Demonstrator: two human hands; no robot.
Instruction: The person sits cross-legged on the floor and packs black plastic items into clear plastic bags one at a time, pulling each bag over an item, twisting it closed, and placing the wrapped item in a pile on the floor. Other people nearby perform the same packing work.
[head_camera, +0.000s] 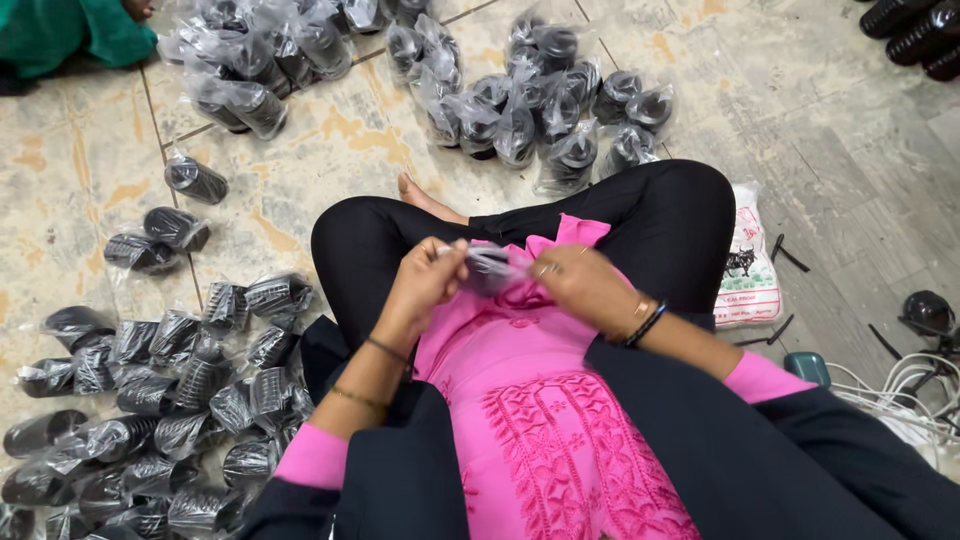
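Head view looks down on you sitting cross-legged on a tiled floor (330, 150), and your lap in the pink embroidered tunic (560, 430) serves as the landmark for everything else. Just above that lap, your left hand (425, 283) and right hand (585, 285) meet over a small clear plastic bag (492, 266) with something dark inside it. Your left fingers are curled close together and pinch the bag's near edge; your right fingers are likewise drawn in around the other side, so both hands have hold of it, though the blur hides exactly how each fingertip sits. You wear thin bangles on the left wrist and a dark band with a gold one on the right. To the left of your lap lies a broad heap of bagged black cylindrical parts (170, 400), each wrapped in crinkled clear plastic. Beyond your knees, further from the lap, sits a second cluster of bagged parts (540, 110), and a third group (265, 60) lies toward the upper left. Just right of your lap a white printed sack (748, 262) rests against your knee, with white cables (900, 395) further right. A person in green cloth (60, 30) shows at the far upper left corner.
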